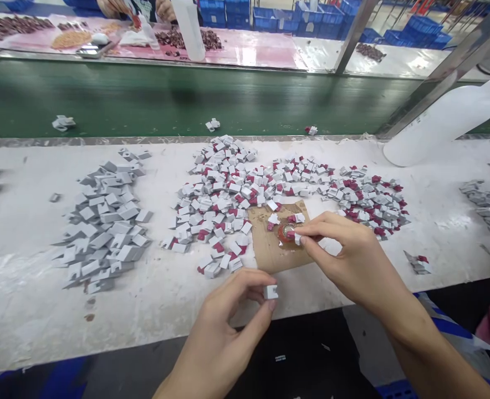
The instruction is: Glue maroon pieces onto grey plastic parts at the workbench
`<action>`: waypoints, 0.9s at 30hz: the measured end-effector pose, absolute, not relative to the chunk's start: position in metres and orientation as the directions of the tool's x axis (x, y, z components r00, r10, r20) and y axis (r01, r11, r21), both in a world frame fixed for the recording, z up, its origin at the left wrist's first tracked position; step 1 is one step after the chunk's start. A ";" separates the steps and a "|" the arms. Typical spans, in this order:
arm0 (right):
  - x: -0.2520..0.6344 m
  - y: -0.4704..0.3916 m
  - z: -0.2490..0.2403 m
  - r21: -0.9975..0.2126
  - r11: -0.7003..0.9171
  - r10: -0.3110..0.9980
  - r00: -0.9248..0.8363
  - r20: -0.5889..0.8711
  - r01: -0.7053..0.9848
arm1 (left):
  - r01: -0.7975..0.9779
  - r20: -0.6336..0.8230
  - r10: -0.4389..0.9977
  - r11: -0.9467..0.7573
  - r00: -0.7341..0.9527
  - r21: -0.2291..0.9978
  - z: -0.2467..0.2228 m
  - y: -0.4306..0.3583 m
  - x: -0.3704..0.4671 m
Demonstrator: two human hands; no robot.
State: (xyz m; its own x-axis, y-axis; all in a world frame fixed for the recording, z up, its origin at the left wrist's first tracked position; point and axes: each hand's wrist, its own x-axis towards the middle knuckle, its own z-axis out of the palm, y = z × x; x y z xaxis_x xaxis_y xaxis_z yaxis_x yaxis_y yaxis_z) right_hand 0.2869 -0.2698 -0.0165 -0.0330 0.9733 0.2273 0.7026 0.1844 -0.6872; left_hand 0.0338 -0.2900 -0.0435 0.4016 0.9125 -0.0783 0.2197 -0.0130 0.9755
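My left hand pinches a small grey plastic block with a notch in its side, just off the table's front edge. Between the thumb and forefinger of my right hand is a small grey-and-maroon plastic part. It is over a small round dish with an orange-red rim; whether it touches the dish I cannot tell. The dish rests on a piece of brown cardboard with wet-looking spots. A few grey-and-maroon pieces lie beside the dish.
Plain grey blocks form a pile at left. Grey-and-maroon parts are heaped behind the cardboard, with another heap at right. A white squeeze bottle leans at right. Beyond runs a green conveyor belt; across it are another person's hands.
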 end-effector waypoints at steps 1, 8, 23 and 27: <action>0.286 -0.270 -0.017 -0.700 0.179 0.974 -0.026 0.224 0.691 | 0.198 -0.081 0.920 0.004 0.383 0.980 -0.043 -0.287 0.036; 0.289 -0.265 -0.019 -0.977 0.049 0.963 0.250 0.102 0.210 | 0.041 -0.099 0.947 0.090 0.305 0.995 -0.035 -0.262 0.062; 0.293 -0.278 -0.027 -0.959 -0.040 0.966 0.233 -0.108 -0.279 | -0.195 -0.125 0.922 0.208 0.367 0.958 -0.017 -0.228 0.103; 0.293 -0.279 -0.028 -0.967 -0.012 0.973 0.222 -0.070 -0.254 | -0.138 -0.116 0.924 0.176 0.364 0.975 -0.017 -0.228 0.103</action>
